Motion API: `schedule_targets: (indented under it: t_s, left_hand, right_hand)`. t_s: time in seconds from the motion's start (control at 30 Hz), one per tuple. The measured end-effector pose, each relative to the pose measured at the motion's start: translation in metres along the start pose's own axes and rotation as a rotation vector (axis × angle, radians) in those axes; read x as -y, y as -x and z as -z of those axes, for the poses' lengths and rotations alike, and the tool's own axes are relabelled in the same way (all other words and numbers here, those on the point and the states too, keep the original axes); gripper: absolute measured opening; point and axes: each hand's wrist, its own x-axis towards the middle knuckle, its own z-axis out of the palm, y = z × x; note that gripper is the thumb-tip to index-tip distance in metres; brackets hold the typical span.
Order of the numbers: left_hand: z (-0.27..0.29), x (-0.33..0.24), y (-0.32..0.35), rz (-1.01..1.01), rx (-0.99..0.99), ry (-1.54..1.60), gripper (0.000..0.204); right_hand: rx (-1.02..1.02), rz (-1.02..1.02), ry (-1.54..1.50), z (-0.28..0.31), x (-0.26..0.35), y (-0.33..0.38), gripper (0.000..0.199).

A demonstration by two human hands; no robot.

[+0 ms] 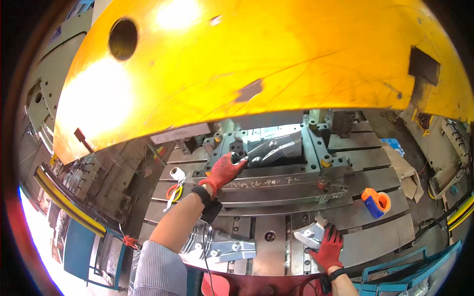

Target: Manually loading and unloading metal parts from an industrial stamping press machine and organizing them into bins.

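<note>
My left hand [226,171], in a red glove with dark fingertips, reaches into the press die. Its fingers are curled at the left end of a shiny stamped metal part [274,150] lying in the die and appear closed on that end, though the contact is partly hidden. Lower right, my right hand [330,249], gloved the same way, grips a smaller bent metal piece [310,236] by its right side, just over the slotted bed. More stamped pieces [229,250] lie at the near edge of the bed, by my left forearm.
A big yellow press guard [276,59] hangs over the die. On the slotted bed [380,224] sit an orange and blue tape dispenser [376,202] at right and a white roll [177,173] at left. Blue metal frames [410,271] stand at the lower right. A cable hangs from my left wrist.
</note>
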Motion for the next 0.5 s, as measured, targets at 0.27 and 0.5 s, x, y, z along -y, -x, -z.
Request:
schedule_targets:
  t_s: [0.27, 0.5]
  left_hand:
    - [-0.05, 0.004, -0.06, 0.145, -0.195, -0.202, 0.046]
    - [-0.029, -0.007, -0.021, -0.171, -0.397, -0.16, 0.025]
  right_hand:
    - [0.077, -0.027, -0.04, 0.012, 0.003, 0.002, 0.12]
    - [0.047, 0.008, -0.054, 0.001, 0.004, -0.002, 0.118]
